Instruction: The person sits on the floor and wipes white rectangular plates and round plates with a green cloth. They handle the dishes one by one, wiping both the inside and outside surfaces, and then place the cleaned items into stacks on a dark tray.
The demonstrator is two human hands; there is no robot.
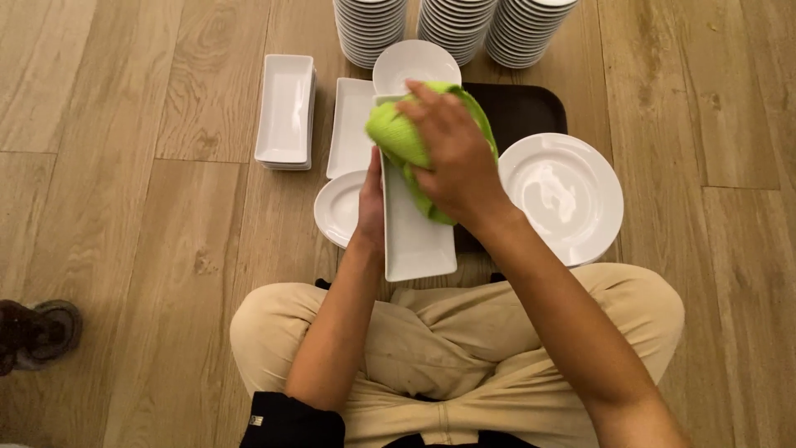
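Note:
I sit cross-legged on a wooden floor. My left hand (371, 207) grips the left edge of a long white rectangular dish (414, 241), held above my lap. My right hand (452, 158) presses a green cloth (396, 133) onto the far end of that dish, covering most of its upper half.
A stack of white rectangular dishes (284, 112) lies at the left, another rectangular dish (348, 124) beside it. A small round plate (338, 207), a bowl (414, 65), large round plates (572, 195) on a dark tray (531, 108), three tall plate stacks (452, 25) behind. A shoe (37, 332) at far left.

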